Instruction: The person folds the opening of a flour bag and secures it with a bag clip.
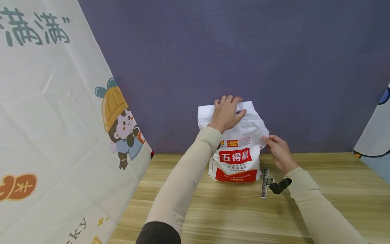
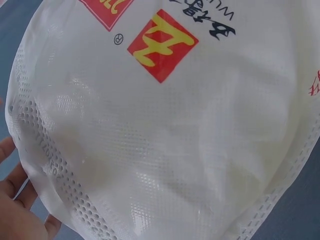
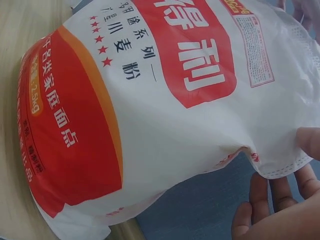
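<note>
A white bag of flour (image 1: pixel 237 130) with red printing stands upright on the wooden table, against the dark backdrop. My left hand (image 1: pixel 226 113) grips its top edge, fingers over the rim and thumb spread to the right. In the left wrist view, the fingers (image 2: pixel 22 192) show at the perforated band, partly hidden behind the bag. On the bag's right side, my right hand (image 1: pixel 278 151) pinches the upper side edge. The right wrist view shows the thumb (image 3: pixel 309 142) on the front face and the other fingers below the stitched corner.
A black bracket (image 1: pixel 280 186) with a ridged metal bar (image 1: pixel 264 183) juts out from the right wrist, beside the bag's base. The dark blue backdrop (image 1: pixel 182 61) rises close behind. A printed white sheet (image 1: pixel 61 135) borders the wood-grain table (image 1: pixel 225 217) on the left.
</note>
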Demonstrator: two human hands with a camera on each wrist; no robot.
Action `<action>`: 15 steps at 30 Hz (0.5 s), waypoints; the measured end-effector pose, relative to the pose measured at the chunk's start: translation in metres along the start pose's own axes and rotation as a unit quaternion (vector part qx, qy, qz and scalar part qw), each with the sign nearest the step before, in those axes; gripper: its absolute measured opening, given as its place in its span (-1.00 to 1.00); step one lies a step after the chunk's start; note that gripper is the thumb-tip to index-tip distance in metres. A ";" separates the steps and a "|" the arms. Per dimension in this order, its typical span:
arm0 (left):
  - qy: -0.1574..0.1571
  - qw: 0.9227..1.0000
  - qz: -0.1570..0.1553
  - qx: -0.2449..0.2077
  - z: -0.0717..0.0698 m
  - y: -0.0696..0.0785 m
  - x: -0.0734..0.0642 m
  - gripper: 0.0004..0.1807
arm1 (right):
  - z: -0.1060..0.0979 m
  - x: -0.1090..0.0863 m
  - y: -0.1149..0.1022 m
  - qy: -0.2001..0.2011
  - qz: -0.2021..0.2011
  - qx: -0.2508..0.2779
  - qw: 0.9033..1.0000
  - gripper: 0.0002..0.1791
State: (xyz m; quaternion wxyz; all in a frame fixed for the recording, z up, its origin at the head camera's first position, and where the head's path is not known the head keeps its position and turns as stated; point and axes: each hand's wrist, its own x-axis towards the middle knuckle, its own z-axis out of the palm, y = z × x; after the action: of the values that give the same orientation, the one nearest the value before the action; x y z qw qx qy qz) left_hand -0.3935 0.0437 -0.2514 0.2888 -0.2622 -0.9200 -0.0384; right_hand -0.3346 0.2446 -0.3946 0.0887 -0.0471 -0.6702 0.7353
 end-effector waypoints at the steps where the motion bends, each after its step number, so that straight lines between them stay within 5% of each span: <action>1: 0.005 1.000 0.000 0.000 0.001 0.000 -0.001 -0.47 | 0.001 0.000 0.001 -0.001 0.002 0.008 1.000 -0.74; 15: 0.043 0.999 0.008 0.013 0.003 0.001 -0.002 -0.45 | 0.003 0.004 0.004 0.008 0.007 0.019 1.000 -0.71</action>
State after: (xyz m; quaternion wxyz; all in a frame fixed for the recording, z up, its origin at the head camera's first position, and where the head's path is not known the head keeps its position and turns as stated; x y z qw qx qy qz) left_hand -0.3934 0.0445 -0.2554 0.3317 -0.2644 -0.9049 -0.0355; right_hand -0.3391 0.2425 -0.3983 0.0901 -0.0557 -0.6554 0.7478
